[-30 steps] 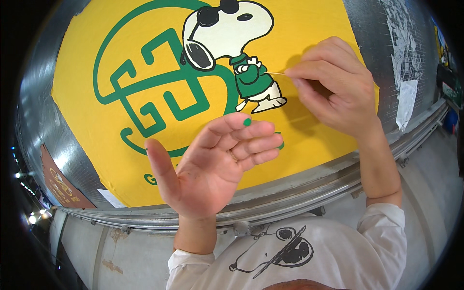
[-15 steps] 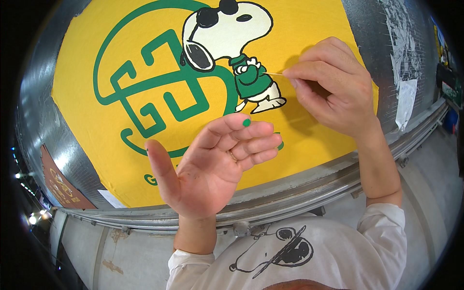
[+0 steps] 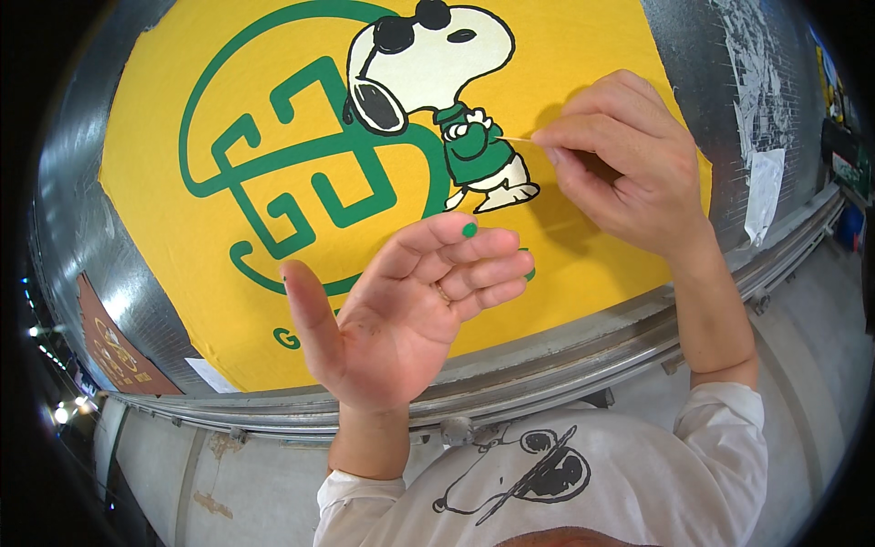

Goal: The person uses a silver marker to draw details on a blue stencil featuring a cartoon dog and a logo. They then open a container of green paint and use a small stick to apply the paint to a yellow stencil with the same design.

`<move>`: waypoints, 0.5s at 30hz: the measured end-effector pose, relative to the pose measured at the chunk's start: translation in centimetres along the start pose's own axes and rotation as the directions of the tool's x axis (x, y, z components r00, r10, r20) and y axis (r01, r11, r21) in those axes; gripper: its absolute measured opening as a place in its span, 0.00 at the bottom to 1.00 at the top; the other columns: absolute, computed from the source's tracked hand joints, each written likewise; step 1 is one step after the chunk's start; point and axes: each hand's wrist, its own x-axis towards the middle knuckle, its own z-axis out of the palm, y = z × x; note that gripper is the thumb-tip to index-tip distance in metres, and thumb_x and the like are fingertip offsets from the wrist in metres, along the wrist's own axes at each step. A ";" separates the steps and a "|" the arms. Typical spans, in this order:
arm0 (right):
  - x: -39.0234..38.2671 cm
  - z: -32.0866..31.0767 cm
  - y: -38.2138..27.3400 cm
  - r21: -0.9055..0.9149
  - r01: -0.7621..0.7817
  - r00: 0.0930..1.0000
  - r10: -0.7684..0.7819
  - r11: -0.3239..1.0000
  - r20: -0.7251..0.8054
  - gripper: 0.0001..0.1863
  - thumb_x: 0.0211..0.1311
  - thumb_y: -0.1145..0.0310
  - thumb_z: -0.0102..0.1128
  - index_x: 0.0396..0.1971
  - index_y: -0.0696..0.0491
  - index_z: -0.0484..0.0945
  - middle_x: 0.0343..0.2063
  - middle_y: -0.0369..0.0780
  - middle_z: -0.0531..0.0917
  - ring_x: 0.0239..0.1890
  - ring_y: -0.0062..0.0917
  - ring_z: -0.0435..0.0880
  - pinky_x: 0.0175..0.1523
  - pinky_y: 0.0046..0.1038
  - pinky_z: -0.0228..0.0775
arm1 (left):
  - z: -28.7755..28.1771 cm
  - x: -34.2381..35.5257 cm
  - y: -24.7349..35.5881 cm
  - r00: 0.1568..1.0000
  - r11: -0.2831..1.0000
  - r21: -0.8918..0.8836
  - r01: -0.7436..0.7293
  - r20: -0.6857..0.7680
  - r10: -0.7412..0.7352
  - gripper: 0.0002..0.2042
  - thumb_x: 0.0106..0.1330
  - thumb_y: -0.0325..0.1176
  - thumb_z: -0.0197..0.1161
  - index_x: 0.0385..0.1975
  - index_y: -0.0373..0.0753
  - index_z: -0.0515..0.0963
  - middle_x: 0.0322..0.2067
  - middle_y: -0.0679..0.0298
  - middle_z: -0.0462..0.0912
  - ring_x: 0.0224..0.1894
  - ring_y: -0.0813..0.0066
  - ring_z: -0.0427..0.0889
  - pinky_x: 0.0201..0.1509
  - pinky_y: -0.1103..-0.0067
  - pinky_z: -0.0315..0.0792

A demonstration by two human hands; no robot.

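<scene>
My left hand (image 3: 396,314) is open, palm up and fingers stretched out, over the lower part of the yellow fabric (image 3: 583,283). A round dab of green paint (image 3: 469,231) sits on its index fingertip. Between thumb and index finger my right hand (image 3: 629,159) pinches a thin pale stick (image 3: 519,139), like a toothpick. The stick's tip meets the edge of the green sweater on a printed cartoon dog (image 3: 478,155), which wears black sunglasses. Left of the dog lies a green line emblem (image 3: 310,173), and my left hand hides part of the green lettering below.
The fabric lies on a dark, shiny table (image 3: 87,201) with a metal rail (image 3: 547,374) along its near edge. A brown printed piece (image 3: 114,342) is at the left. On the right are whitish residue and a pale strip (image 3: 764,196).
My left hand has shifted very slightly to the right. The right hand and stick stay almost in place at the dog's sweater.
</scene>
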 end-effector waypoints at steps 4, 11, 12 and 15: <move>0.0 0.0 -0.1 0.003 -0.005 1.000 0.005 1.000 0.004 0.10 0.45 0.80 0.71 0.29 0.52 0.84 0.26 0.34 0.80 0.29 0.29 0.79 0.37 0.30 0.69 | 0.1 0.0 -0.1 1.000 1.000 -0.002 -0.002 -0.011 0.002 0.53 0.69 0.78 0.28 0.71 0.29 0.60 0.68 0.33 0.66 0.70 0.29 0.64 0.74 0.45 0.55; 0.0 0.0 0.0 0.001 -0.001 1.000 0.001 1.000 0.004 0.10 0.45 0.80 0.71 0.29 0.51 0.84 0.26 0.34 0.80 0.29 0.29 0.79 0.37 0.30 0.68 | 0.1 0.0 0.0 1.000 1.000 -0.005 -0.002 -0.020 0.002 0.53 0.69 0.78 0.29 0.71 0.29 0.60 0.67 0.33 0.66 0.69 0.29 0.65 0.74 0.45 0.55; 0.0 0.1 0.0 0.002 -0.004 1.000 0.004 1.000 0.000 0.10 0.45 0.80 0.71 0.29 0.51 0.84 0.26 0.34 0.80 0.29 0.29 0.79 0.37 0.30 0.68 | 0.1 0.0 0.0 1.000 1.000 -0.007 -0.002 -0.020 0.002 0.53 0.69 0.78 0.29 0.71 0.29 0.61 0.67 0.33 0.66 0.69 0.29 0.65 0.74 0.45 0.55; 0.1 0.0 -0.1 -0.004 -0.002 1.000 0.002 1.000 0.009 0.10 0.45 0.80 0.71 0.29 0.51 0.84 0.26 0.34 0.80 0.29 0.28 0.79 0.37 0.30 0.68 | 0.1 0.0 -0.1 1.000 1.000 -0.007 -0.004 -0.025 0.003 0.53 0.69 0.78 0.29 0.70 0.29 0.61 0.67 0.32 0.66 0.69 0.29 0.65 0.74 0.45 0.56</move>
